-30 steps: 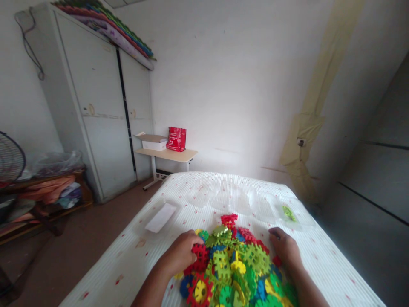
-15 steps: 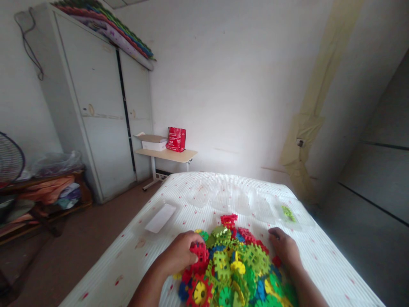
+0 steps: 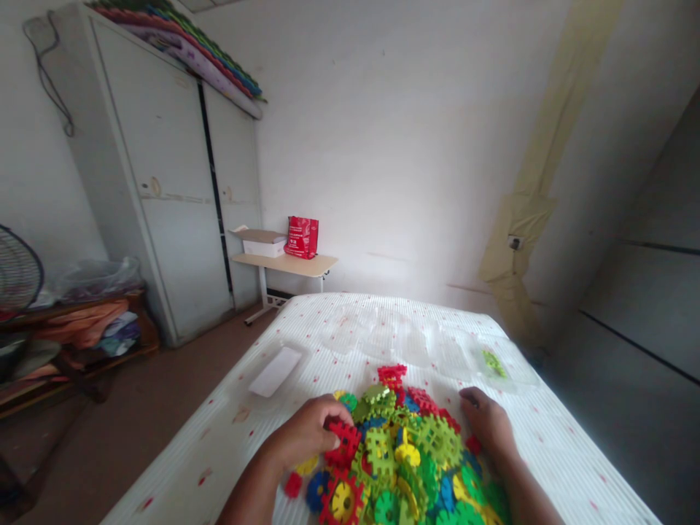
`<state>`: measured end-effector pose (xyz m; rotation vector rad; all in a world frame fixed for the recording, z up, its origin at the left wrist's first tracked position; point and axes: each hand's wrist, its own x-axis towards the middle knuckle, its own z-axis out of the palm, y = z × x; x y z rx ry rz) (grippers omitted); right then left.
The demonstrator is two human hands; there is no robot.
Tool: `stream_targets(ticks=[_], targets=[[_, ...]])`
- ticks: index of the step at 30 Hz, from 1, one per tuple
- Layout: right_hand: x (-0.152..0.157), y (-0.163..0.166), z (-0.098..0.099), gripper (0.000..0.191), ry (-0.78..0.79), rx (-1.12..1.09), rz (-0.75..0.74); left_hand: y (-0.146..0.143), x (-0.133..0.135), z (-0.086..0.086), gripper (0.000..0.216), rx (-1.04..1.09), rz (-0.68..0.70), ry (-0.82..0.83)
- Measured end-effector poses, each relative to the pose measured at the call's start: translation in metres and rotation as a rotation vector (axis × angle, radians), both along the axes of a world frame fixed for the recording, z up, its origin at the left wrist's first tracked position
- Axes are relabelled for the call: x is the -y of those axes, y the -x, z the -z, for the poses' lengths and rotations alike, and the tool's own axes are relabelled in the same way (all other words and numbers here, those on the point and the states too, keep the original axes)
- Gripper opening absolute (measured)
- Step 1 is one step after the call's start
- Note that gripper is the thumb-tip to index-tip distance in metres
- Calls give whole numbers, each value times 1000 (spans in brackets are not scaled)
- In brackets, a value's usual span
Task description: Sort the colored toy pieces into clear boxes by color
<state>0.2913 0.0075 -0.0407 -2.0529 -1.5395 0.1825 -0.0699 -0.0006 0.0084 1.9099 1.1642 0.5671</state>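
Observation:
A heap of interlocking plastic building pieces point(image 3: 377, 452) in red, green, yellow and blue lies at the table's near side. My left hand point(image 3: 311, 434) is at the heap's left edge, thumb and fingers pinching a red square notched piece point(image 3: 343, 443). Below that piece sits another red one with a yellow centre point(image 3: 342, 502). A small red piece point(image 3: 293, 485) lies just left of the heap, near my left wrist. My right hand point(image 3: 486, 419) rests on the cloth at the heap's right side, fingers loosely extended and holding nothing visible. A red bit point(image 3: 473, 444) shows beside it.
Clear plastic trays point(image 3: 405, 343) stand in a row across the table, the rightmost holding small light-green pieces point(image 3: 493, 363). Another clear tray point(image 3: 300, 364) with a white card point(image 3: 275, 372) is at left. Behind stands a small desk point(image 3: 306, 265) with a red bag point(image 3: 302, 238).
The red square piece in my left hand has tilted and shifted slightly. A small red piece and a yellow one now show at the heap's left edge. My right hand has stayed put.

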Motion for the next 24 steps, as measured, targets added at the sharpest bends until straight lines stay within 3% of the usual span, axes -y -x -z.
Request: stream_targets(ticks=[8, 16, 18, 24], targets=[[0, 0, 1, 29, -8, 2, 11, 0, -1, 6, 44, 84, 52, 122], [-1, -2, 3, 27, -8, 5, -8, 11, 0, -17, 40, 326, -3, 186], [-1, -1, 2, 27, -11, 9, -5, 16, -3, -21, 42, 420, -67, 195], [-1, 0, 1, 26, -14, 12, 6, 16, -40, -36, 45, 563, -459, 16]])
